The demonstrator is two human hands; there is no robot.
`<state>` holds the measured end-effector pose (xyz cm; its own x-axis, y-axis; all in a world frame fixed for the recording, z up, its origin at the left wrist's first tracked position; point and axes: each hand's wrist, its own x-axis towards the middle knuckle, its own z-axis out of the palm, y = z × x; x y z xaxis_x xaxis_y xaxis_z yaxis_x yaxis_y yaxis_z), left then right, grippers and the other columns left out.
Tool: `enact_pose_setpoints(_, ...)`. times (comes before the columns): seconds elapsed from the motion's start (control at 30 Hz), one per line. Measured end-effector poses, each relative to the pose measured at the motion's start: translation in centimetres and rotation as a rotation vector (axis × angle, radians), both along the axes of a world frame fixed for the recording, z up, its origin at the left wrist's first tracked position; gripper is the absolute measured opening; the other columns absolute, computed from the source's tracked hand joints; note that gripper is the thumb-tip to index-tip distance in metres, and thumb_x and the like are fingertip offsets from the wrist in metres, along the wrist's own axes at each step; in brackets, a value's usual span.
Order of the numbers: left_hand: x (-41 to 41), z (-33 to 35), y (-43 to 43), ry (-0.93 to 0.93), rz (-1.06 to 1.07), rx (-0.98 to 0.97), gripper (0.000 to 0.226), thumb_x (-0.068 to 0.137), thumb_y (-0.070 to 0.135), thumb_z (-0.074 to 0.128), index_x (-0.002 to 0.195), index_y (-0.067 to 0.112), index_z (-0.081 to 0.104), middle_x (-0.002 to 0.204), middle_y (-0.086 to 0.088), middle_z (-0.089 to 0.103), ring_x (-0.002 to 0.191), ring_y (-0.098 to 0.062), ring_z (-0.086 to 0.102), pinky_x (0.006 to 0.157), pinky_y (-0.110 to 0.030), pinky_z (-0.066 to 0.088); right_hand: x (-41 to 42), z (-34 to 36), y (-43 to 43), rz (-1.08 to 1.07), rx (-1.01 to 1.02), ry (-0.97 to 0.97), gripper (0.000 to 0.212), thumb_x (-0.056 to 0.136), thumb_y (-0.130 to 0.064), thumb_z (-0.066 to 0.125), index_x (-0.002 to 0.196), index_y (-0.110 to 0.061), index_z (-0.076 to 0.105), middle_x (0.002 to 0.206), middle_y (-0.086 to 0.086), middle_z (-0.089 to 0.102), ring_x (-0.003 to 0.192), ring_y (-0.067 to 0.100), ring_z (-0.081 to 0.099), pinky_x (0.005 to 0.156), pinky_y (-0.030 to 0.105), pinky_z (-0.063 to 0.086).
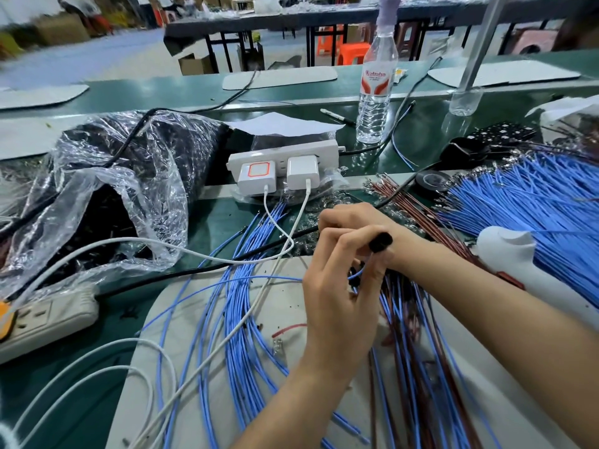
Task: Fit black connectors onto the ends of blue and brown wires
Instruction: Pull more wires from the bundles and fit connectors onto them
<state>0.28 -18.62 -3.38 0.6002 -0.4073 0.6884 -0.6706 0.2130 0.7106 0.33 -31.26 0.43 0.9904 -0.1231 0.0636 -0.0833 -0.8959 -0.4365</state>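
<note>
The left hand (337, 303) reaches up from the near edge of the desk (210, 222). Its index finger and thumb are clamped on a black connector (381, 242), which sits at the tips of those fingers and lies against the wrist of the right hand (351, 220). A single blue wire (246, 279) arcs in from the left across the grey mat (194, 367) and ends among the lower fingers of the left hand, just under the connector. The right hand lies just behind the left with its fingers curled inward. I cannot tell if they hold anything, since the left hand covers them.

A sheaf of mixed blue and brown wires (415, 351) runs under both wrists toward the viewer. Loose blue wires (240, 335) fan over the mat to the left. A dense bundle of blue wires (534, 205) lies far right, with brown wires (405, 202) just beside it. Behind the hands stands a white power strip (233, 162) carrying two chargers. A crumpled plastic bag (113, 189) is at left, and a water bottle (376, 85) stands beyond
</note>
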Motion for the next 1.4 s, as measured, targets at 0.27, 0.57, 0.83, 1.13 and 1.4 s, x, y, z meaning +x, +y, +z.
enact_pose_setpoints(0.27,0.0,0.1,0.1,0.034,-0.062,0.028,0.017,0.092,0.014,0.062,0.107,0.007,0.066,0.087,-0.002,0.055,0.076,-0.002,0.052,0.067,-0.016,0.043,-0.8,-0.3,-1.7,-0.165,-0.103,0.089,0.018,0.082,-0.007,0.06,0.098,0.001,0.065,0.104,0.016,0.054,0.094,0.029,0.055,0.082,0.037,0.044)
enact_pose_setpoints(0.57,0.2,0.4,0.2,0.092,-0.077,0.068,0.018,0.089,0.022,0.061,0.1,0.008,0.065,0.083,0.003,0.061,0.063,-0.013,0.055,0.056,-0.034,0.05,-2.2,-1.1,-2.2,-0.251,-0.082,-0.23,0.012,0.088,-0.002,0.057,0.096,-0.006,0.065,0.098,0.011,0.059,0.093,0.027,0.055,0.082,0.037,0.043)
enact_pose_setpoints(0.83,0.2,-0.1,-0.1,0.124,-0.196,0.089,0.014,0.092,0.023,0.06,0.104,0.03,0.061,0.092,0.005,0.056,0.072,-0.011,0.052,0.063,-0.022,0.044,-7.2,-0.4,-0.5,-0.407,0.579,-0.657,0.018,0.089,0.001,0.061,0.086,-0.017,0.062,0.073,-0.002,0.066,0.062,0.013,0.068,0.059,0.022,0.055)
enact_pose_setpoints(1.13,0.0,-0.8,-0.2,0.214,-0.375,0.192,0.022,0.093,0.012,0.052,0.105,0.029,0.06,0.082,0.001,0.065,0.056,-0.019,0.054,0.054,-0.038,0.049,-10.6,-1.0,0.7,-0.352,1.01,-0.699,0.021,0.063,-0.022,0.075,0.083,-0.016,0.076,0.079,0.007,0.075,0.077,0.019,0.072,0.075,0.019,0.055)
enact_pose_setpoints(1.4,-0.1,-0.7,-0.4,0.259,-0.416,0.172,0.025,0.093,0.007,0.052,0.107,0.026,0.06,0.093,0.013,0.066,0.071,-0.008,0.061,0.069,-0.021,0.05,-11.0,-0.7,1.0,-0.244,0.862,-0.755,0.01,0.071,-0.016,0.07,0.081,-0.011,0.07,0.064,-0.001,0.069,0.055,0.01,0.063,0.059,0.017,0.052)
